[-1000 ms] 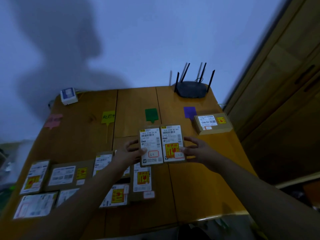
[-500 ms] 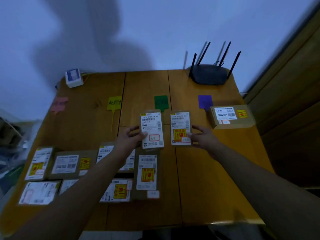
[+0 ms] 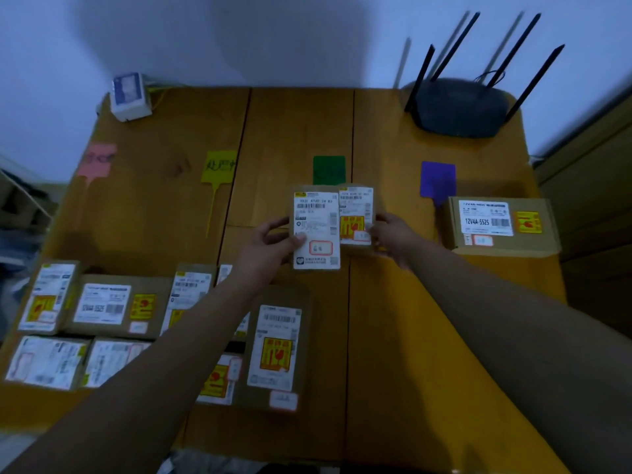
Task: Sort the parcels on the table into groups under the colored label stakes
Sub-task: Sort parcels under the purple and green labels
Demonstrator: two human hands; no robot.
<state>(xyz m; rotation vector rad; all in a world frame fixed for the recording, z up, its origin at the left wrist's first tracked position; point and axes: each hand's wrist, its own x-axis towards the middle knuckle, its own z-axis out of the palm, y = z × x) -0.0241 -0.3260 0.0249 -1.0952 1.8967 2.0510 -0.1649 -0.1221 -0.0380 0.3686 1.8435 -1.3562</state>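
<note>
Four flat label stakes lie across the table's middle: pink (image 3: 95, 160), yellow (image 3: 219, 165), green (image 3: 329, 170) and purple (image 3: 437, 179). My left hand (image 3: 270, 244) grips a small white-labelled parcel (image 3: 316, 230) just below the green stake. My right hand (image 3: 393, 234) holds a second small parcel (image 3: 355, 213) with a yellow-red sticker, its left edge tucked behind the first. A brown box (image 3: 499, 224) sits right of the purple stake. Several unsorted parcels (image 3: 102, 304) lie at the front left.
The wooden table (image 3: 427, 336) has a black router (image 3: 458, 107) with antennas at the back right and a small white-blue box (image 3: 130, 95) at the back left. A wooden cabinet (image 3: 595, 186) stands close on the right.
The view has tilted down and closer. Both hands carried their parcels forward under the green stake, and the two parcels, briefly apart, now overlap.
</note>
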